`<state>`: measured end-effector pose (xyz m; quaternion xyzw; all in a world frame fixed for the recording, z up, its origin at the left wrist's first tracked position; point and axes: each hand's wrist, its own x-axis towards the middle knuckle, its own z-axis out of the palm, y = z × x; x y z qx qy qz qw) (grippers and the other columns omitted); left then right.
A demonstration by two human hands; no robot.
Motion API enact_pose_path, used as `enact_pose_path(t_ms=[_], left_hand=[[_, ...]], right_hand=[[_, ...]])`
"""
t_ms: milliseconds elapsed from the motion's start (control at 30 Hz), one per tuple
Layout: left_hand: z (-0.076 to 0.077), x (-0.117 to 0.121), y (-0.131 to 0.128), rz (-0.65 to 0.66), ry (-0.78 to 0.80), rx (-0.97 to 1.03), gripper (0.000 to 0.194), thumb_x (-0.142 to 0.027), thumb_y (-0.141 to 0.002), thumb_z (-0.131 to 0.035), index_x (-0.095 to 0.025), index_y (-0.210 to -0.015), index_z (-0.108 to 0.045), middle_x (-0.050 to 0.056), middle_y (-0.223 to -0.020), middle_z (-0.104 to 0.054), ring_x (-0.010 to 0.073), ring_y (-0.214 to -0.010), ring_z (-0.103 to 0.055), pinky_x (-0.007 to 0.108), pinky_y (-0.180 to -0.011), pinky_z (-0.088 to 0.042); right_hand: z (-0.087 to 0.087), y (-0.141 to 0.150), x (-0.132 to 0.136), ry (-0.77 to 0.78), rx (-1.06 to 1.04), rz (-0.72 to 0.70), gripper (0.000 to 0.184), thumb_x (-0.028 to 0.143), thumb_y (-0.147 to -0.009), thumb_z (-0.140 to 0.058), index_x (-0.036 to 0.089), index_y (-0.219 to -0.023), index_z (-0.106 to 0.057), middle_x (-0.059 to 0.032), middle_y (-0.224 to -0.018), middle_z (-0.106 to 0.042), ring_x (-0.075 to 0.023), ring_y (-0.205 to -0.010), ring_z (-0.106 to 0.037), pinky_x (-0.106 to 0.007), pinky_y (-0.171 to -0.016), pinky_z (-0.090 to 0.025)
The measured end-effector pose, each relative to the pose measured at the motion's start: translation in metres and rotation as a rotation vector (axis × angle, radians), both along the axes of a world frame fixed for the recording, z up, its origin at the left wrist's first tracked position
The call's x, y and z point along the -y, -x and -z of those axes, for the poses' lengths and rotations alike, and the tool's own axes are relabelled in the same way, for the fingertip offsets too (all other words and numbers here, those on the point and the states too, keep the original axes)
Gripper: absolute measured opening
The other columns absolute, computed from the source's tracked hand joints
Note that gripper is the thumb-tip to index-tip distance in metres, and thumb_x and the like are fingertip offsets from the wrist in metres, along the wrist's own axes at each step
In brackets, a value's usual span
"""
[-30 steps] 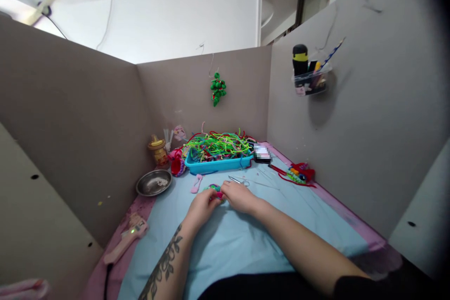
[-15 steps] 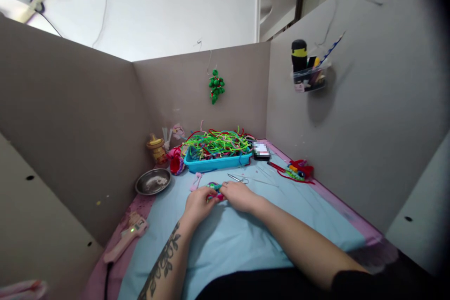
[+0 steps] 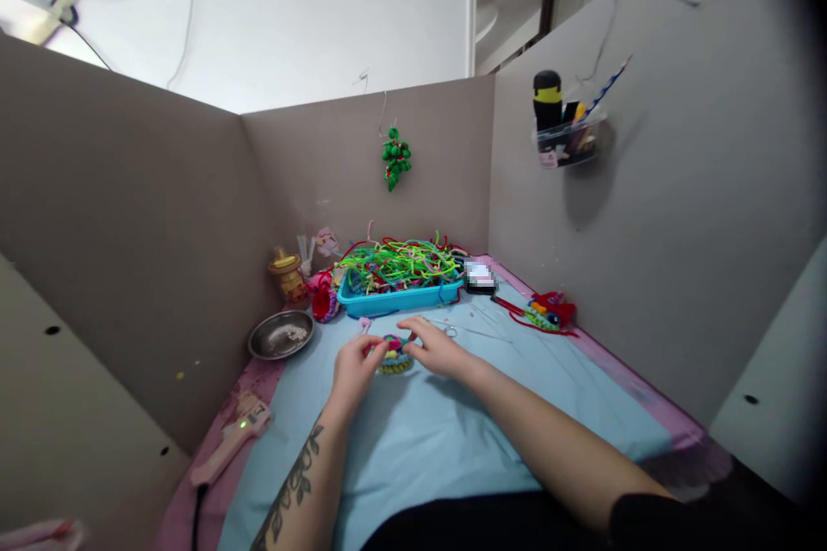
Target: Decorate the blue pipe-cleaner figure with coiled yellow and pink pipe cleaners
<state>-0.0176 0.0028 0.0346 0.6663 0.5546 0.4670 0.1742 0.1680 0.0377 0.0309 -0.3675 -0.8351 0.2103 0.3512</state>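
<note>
A small round multicoloured yarn piece (image 3: 395, 360) sits between my hands, with pink and purple on top and a yellow and blue ribbed edge towards me. The thumb and forefinger of my left hand (image 3: 354, 368) pinch its upper left side. At its right side is my right hand (image 3: 440, 348), thumb and fingers apart, with the tips close to the piece; contact cannot be made out. Scissors (image 3: 450, 330) lie just beyond my right hand, partly covered by it. Behind my left hand, a pink clip-like item (image 3: 365, 325) is mostly hidden.
A blue tray (image 3: 401, 302) heaped with coloured cords stands at the back. To the left are a metal bowl (image 3: 268, 351) with small white bits and a pink glue gun (image 3: 229, 443). A red and green yarn piece (image 3: 549, 312) lies right. Grey partitions surround the table.
The yarn piece has been turned, so its yellow and blue edge now shows. My right fingers have spread away from it, and my left hand has shifted slightly left.
</note>
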Motion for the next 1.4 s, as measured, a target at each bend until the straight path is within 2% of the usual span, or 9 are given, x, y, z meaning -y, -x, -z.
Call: enact_pose_path(t_ms=[167,300,667,800,933,1033,1233,1333,1400], left_hand=[[-0.001,-0.001,-0.003,-0.004,0.103,0.415,0.034,-0.046,-0.064,-0.068,-0.012,-0.071,-0.068,-0.002,-0.05,-0.054,0.0099,-0.048,-0.044,0.022,-0.049,-0.033],[0.001,0.001,-0.013,0.024,0.108,0.472,0.035,-0.046,-0.061,-0.07,-0.012,-0.069,-0.068,-0.002,-0.051,-0.054,0.0104,-0.051,-0.046,0.022,-0.052,-0.037],[0.008,0.001,-0.02,0.047,0.123,0.479,0.037,-0.047,-0.062,-0.069,-0.012,-0.07,-0.067,-0.001,-0.055,-0.056,0.0123,-0.055,-0.051,0.024,-0.056,-0.04],[0.002,0.001,-0.016,0.15,0.137,0.799,0.055,-0.063,-0.067,-0.058,-0.018,-0.098,-0.065,0.007,-0.094,-0.066,0.0203,-0.085,-0.06,0.029,-0.07,-0.046],[-0.01,0.001,-0.002,0.388,0.197,1.24,0.072,-0.077,-0.071,-0.033,-0.028,-0.122,-0.051,0.009,-0.14,-0.041,0.0267,-0.124,-0.041,0.042,-0.091,-0.04],[-0.014,-0.001,0.011,0.417,0.197,1.356,0.067,-0.073,-0.071,-0.041,-0.031,-0.124,-0.048,0.007,-0.145,-0.032,0.0288,-0.128,-0.037,0.047,-0.096,-0.035],[-0.001,-0.011,0.02,0.16,0.082,1.097,0.067,-0.028,-0.058,-0.078,-0.028,-0.119,-0.052,0.01,-0.131,-0.05,0.0201,-0.102,-0.06,0.029,-0.081,-0.048],[0.005,-0.01,0.016,-0.052,0.078,0.726,0.062,-0.035,-0.065,-0.073,-0.016,-0.121,-0.053,0.01,-0.092,-0.067,0.0167,-0.069,-0.065,0.029,-0.063,-0.051],[0.006,-0.006,0.011,-0.105,-0.025,0.401,0.051,-0.041,-0.073,-0.063,-0.014,-0.116,-0.058,0.009,-0.08,-0.068,0.0185,-0.068,-0.064,0.034,-0.065,-0.052]], right_hand=[[0.004,0.004,-0.006,0.248,-0.347,0.049,0.023,0.024,-0.076,-0.056,0.014,-0.096,-0.063,-0.0078,-0.095,-0.064,-0.0169,-0.085,-0.058,-0.031,-0.077,-0.045],[0.008,0.013,-0.003,0.436,-0.547,-0.06,0.026,0.036,-0.073,-0.06,0.013,-0.085,-0.063,-0.0027,-0.074,-0.063,-0.0134,-0.067,-0.055,-0.026,-0.064,-0.044],[0.006,0.02,0.005,0.432,-0.59,-0.036,0.027,0.041,-0.071,-0.059,0.016,-0.063,-0.053,0.005,-0.05,-0.045,-0.0081,-0.047,-0.038,-0.021,-0.047,-0.03],[0.005,0.015,0.001,0.411,-0.627,0.054,0.028,0.043,-0.072,-0.056,0.017,-0.063,-0.051,0.0063,-0.046,-0.04,-0.0081,-0.044,-0.034,-0.021,-0.045,-0.027],[0.008,0.009,-0.007,0.477,-0.741,0.118,0.031,0.047,-0.07,-0.057,0.017,-0.064,-0.051,0.0066,-0.046,-0.04,-0.0076,-0.041,-0.032,-0.021,-0.041,-0.024],[0.01,0.005,-0.011,0.471,-0.774,0.135,0.03,0.046,-0.069,-0.058,0.018,-0.064,-0.05,0.0069,-0.046,-0.04,-0.0071,-0.04,-0.032,-0.021,-0.04,-0.023],[0.01,0.006,-0.008,0.416,-0.727,0.135,0.027,0.042,-0.072,-0.056,0.016,-0.066,-0.052,0.0062,-0.047,-0.04,-0.0075,-0.043,-0.033,-0.02,-0.043,-0.025],[0.011,0.008,-0.005,0.374,-0.662,0.129,0.025,0.04,-0.073,-0.054,0.016,-0.065,-0.055,0.0051,-0.049,-0.041,-0.0085,-0.046,-0.035,-0.021,-0.045,-0.027],[0.012,0.01,-0.004,0.337,-0.614,0.128,0.024,0.038,-0.073,-0.054,0.016,-0.064,-0.055,0.0041,-0.051,-0.043,-0.0095,-0.05,-0.037,-0.021,-0.047,-0.028]])
